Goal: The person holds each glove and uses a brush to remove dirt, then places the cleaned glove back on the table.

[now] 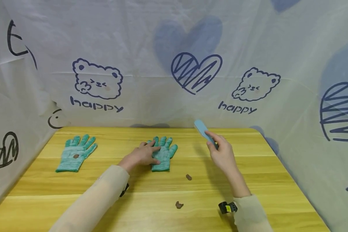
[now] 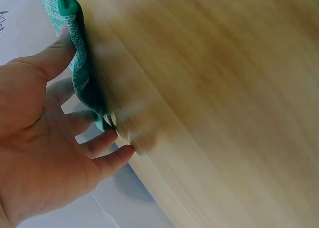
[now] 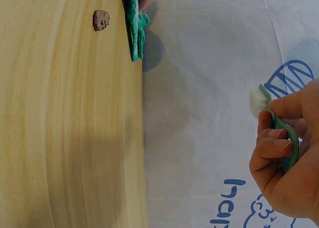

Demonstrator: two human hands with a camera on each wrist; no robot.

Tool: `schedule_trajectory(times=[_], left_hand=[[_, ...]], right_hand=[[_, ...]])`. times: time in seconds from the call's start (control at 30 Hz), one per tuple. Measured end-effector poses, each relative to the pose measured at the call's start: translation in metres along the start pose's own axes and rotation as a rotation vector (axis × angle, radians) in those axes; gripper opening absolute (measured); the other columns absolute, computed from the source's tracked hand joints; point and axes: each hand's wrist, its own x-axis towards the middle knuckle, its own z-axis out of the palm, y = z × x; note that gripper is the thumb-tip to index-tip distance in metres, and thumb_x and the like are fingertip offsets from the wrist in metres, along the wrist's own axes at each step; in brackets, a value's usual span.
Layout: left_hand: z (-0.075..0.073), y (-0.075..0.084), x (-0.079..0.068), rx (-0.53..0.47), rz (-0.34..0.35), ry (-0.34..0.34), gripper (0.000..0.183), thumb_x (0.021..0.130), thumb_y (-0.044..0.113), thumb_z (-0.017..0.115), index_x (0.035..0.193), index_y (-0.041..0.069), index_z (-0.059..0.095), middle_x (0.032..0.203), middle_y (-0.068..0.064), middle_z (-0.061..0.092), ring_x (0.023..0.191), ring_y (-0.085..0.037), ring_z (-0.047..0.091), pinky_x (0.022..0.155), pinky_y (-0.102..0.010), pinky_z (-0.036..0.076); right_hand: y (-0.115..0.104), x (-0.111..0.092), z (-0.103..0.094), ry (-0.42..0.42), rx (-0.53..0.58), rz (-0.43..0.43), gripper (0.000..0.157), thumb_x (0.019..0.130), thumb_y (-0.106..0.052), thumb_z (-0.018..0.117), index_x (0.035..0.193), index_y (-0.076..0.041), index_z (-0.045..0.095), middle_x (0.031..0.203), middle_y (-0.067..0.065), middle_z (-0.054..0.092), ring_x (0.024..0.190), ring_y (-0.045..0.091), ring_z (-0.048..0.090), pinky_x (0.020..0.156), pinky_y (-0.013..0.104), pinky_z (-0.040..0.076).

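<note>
My left hand (image 1: 143, 155) rests on a green knit glove (image 1: 162, 158) lying flat near the middle of the table, its fingers spread and fairly straight. In the left wrist view, the thumb and fingertips touch the edge of this glove (image 2: 82, 63). Raised above the table at the right, my right hand (image 1: 222, 153) grips a light blue brush (image 1: 202, 128) by its handle. The right wrist view shows the white bristles of this brush (image 3: 258, 102), with fingers curled round the handle.
Another green glove (image 1: 72, 156) lies at the table's left with a brown spot (image 1: 76, 156) on it. Two brown lumps (image 1: 188, 177) sit on the wooden table (image 1: 150, 203), nearer its front. A printed white cloth (image 1: 145, 80) hangs behind.
</note>
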Motion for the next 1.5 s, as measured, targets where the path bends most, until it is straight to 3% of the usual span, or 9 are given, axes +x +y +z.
schedule_trajectory(times=[0.23, 0.37, 0.53, 0.67, 0.77, 1.0, 1.17, 1.37, 1.5], left_hand=[[0.000, -0.004, 0.001, -0.028, 0.021, -0.015, 0.074, 0.098, 0.039, 0.072, 0.161, 0.017, 0.041, 0.171, -0.016, 0.019, 0.151, -0.051, 0.019, 0.115, -0.068, 0.031], [0.001, -0.006, 0.001, -0.078, 0.061, 0.011, 0.072, 0.097, 0.035, 0.074, 0.160, 0.015, 0.044, 0.171, -0.016, 0.020, 0.151, -0.053, 0.020, 0.114, -0.068, 0.033], [0.000, -0.009, -0.002, -0.162, 0.114, 0.067, 0.069, 0.099, 0.030, 0.072, 0.158, 0.007, 0.044, 0.170, -0.020, 0.022, 0.149, -0.057, 0.019, 0.117, -0.069, 0.026], [-0.004, -0.012, -0.007, -0.244, 0.184, 0.160, 0.066, 0.102, 0.024, 0.067, 0.157, -0.002, 0.041, 0.165, -0.027, 0.027, 0.148, -0.056, 0.025, 0.119, -0.067, 0.024], [-0.008, -0.014, -0.016, -0.347, 0.204, 0.246, 0.064, 0.102, 0.020, 0.065, 0.157, -0.003, 0.041, 0.164, -0.027, 0.031, 0.149, -0.050, 0.030, 0.120, -0.062, 0.026], [-0.011, -0.025, -0.040, -0.549, 0.144, 0.429, 0.058, 0.105, 0.020, 0.062, 0.157, 0.005, 0.043, 0.158, -0.020, 0.044, 0.137, -0.044, 0.049, 0.109, -0.060, 0.043], [-0.014, -0.043, -0.056, -0.672, 0.133, 0.526, 0.059, 0.106, 0.017, 0.059, 0.160, 0.006, 0.038, 0.156, -0.017, 0.046, 0.132, -0.039, 0.054, 0.107, -0.056, 0.046], [-0.026, -0.067, -0.077, -0.744, 0.106, 0.639, 0.060, 0.108, 0.015, 0.056, 0.163, 0.007, 0.033, 0.158, -0.017, 0.046, 0.134, -0.039, 0.053, 0.110, -0.056, 0.043], [-0.037, -0.084, -0.094, -0.725, 0.081, 0.689, 0.061, 0.109, 0.021, 0.054, 0.164, 0.008, 0.031, 0.158, -0.018, 0.045, 0.135, -0.039, 0.052, 0.110, -0.055, 0.042]], right_hand=[[-0.001, 0.000, 0.000, -0.005, -0.005, 0.004, 0.042, 0.103, -0.008, 0.061, 0.145, -0.012, 0.063, 0.127, 0.018, 0.065, 0.099, 0.031, 0.059, 0.079, 0.041, 0.050], [-0.001, -0.001, 0.000, -0.008, -0.008, 0.010, 0.043, 0.103, -0.008, 0.060, 0.145, -0.012, 0.062, 0.126, 0.018, 0.065, 0.097, 0.031, 0.058, 0.078, 0.039, 0.048], [-0.001, -0.001, 0.000, -0.016, -0.007, 0.011, 0.042, 0.104, -0.008, 0.059, 0.146, -0.013, 0.062, 0.129, 0.018, 0.064, 0.100, 0.031, 0.058, 0.078, 0.038, 0.049], [0.001, -0.001, 0.000, -0.023, -0.003, 0.015, 0.042, 0.104, -0.008, 0.058, 0.146, -0.013, 0.061, 0.128, 0.018, 0.063, 0.097, 0.031, 0.057, 0.074, 0.037, 0.049], [0.002, 0.000, 0.001, -0.022, -0.004, 0.019, 0.042, 0.104, -0.008, 0.059, 0.146, -0.013, 0.061, 0.129, 0.018, 0.063, 0.097, 0.031, 0.057, 0.074, 0.036, 0.048], [0.002, 0.000, 0.001, -0.018, -0.009, 0.022, 0.042, 0.104, -0.008, 0.059, 0.146, -0.013, 0.061, 0.130, 0.019, 0.063, 0.100, 0.032, 0.058, 0.076, 0.037, 0.050], [0.003, 0.000, 0.005, -0.026, -0.008, 0.029, 0.042, 0.104, -0.008, 0.059, 0.146, -0.012, 0.061, 0.135, 0.019, 0.062, 0.106, 0.033, 0.059, 0.081, 0.041, 0.052], [0.005, 0.000, 0.006, -0.027, -0.012, 0.040, 0.042, 0.105, -0.010, 0.058, 0.147, -0.014, 0.060, 0.135, 0.018, 0.062, 0.106, 0.032, 0.059, 0.081, 0.041, 0.051], [0.006, 0.001, 0.005, -0.021, -0.021, 0.045, 0.042, 0.105, -0.010, 0.057, 0.147, -0.014, 0.060, 0.135, 0.018, 0.062, 0.106, 0.032, 0.059, 0.083, 0.042, 0.052]])
